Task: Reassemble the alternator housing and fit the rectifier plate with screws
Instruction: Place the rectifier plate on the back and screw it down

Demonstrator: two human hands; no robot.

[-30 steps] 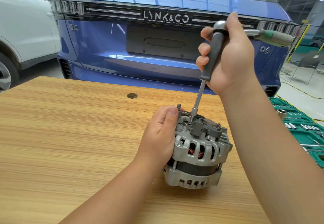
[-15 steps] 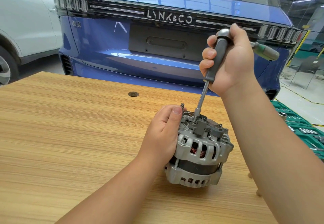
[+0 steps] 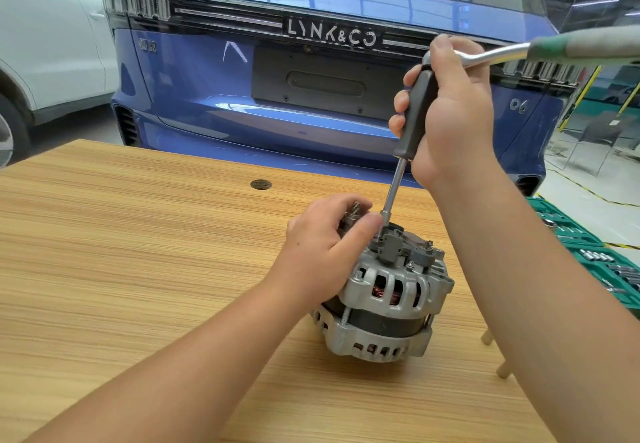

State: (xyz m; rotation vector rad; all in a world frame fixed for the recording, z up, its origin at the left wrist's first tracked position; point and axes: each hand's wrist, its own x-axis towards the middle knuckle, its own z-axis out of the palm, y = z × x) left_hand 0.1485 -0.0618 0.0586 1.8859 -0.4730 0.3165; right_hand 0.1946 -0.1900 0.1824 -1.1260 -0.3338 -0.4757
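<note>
This is a car repair workshop or a training garage. Just behind the light wooden desk [image 3: 138, 269] stands the rear of a glossy blue car [image 3: 311, 113] with the letters "LYNK&CO", and a white car [image 3: 52, 44] is parked beside it on the left. At the right edge lies a green plastic tray of metal sockets [image 3: 595, 262]. The pale floor there has yellow-and-black hazard lines [image 3: 585, 193]. On the desk sits a grey cast-metal alternator [image 3: 388, 300].

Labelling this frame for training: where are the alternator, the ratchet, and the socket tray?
alternator [image 3: 388, 290]: head view, slotted silver housing.
ratchet [image 3: 417, 113]: head view, black extension grip.
socket tray [image 3: 588, 255]: head view, green edge.
</note>
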